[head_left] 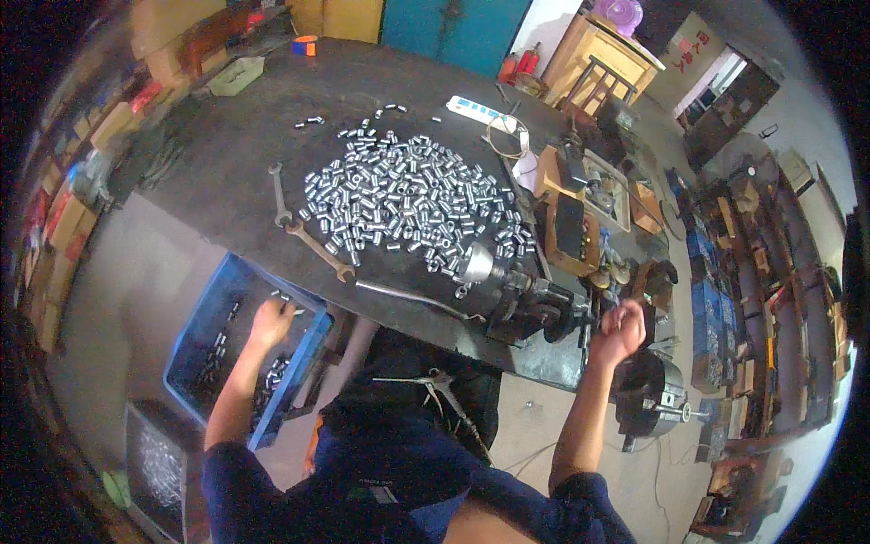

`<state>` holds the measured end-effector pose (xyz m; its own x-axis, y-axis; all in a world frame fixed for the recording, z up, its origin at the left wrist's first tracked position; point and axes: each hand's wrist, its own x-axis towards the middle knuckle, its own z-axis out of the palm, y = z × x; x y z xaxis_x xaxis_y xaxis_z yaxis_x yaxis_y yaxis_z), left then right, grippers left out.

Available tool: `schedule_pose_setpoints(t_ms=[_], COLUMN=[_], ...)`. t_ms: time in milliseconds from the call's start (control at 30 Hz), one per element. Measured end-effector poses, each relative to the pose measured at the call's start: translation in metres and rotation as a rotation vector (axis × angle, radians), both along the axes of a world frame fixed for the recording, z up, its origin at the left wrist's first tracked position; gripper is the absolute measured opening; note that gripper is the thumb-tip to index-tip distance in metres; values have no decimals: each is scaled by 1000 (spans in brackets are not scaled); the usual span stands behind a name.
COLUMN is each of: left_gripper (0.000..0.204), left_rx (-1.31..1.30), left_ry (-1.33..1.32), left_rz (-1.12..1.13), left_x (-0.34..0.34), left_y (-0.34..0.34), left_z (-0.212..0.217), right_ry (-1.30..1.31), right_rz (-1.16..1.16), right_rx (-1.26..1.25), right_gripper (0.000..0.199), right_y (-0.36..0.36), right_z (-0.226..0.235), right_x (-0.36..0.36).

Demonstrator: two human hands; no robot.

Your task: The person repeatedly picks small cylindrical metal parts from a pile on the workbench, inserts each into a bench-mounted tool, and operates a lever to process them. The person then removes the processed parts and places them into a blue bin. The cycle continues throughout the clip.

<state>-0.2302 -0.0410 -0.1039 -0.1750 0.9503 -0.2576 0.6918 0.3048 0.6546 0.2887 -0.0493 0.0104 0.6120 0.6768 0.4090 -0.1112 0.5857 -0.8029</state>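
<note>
Evidently mid-cycle: the left hand [270,319] grasps a small cylinder in the blue crate [195,340], while the right hand [620,328], clenched, grips something unclear right of it; loading seems next.

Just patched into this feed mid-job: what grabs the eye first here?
The heap of shiny metal sleeves spread across the middle of the dark bench. At the bench's near edge sits a small lathe-like machine, with two wrenches left of it. The left hand reaches into a blue crate of similar parts below the bench, while the right hand is raised, closed, by the machine's right end.
</note>
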Motion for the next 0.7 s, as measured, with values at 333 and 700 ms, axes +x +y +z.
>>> schedule_pose_setpoints(t_ms=[333, 700], left_gripper=[21, 23], left_rx=[41, 514], left_ry=[657, 179], left_rz=[-185, -500], left_x=[-38, 197], left_y=[-18, 110], left_z=[-48, 47], right_ry=[107, 145], right_rz=[-66, -54], right_rx=[-393, -320], right_gripper=[14, 13], right_y=[-16, 4], right_z=[-98, -95], right_x=[11, 5])
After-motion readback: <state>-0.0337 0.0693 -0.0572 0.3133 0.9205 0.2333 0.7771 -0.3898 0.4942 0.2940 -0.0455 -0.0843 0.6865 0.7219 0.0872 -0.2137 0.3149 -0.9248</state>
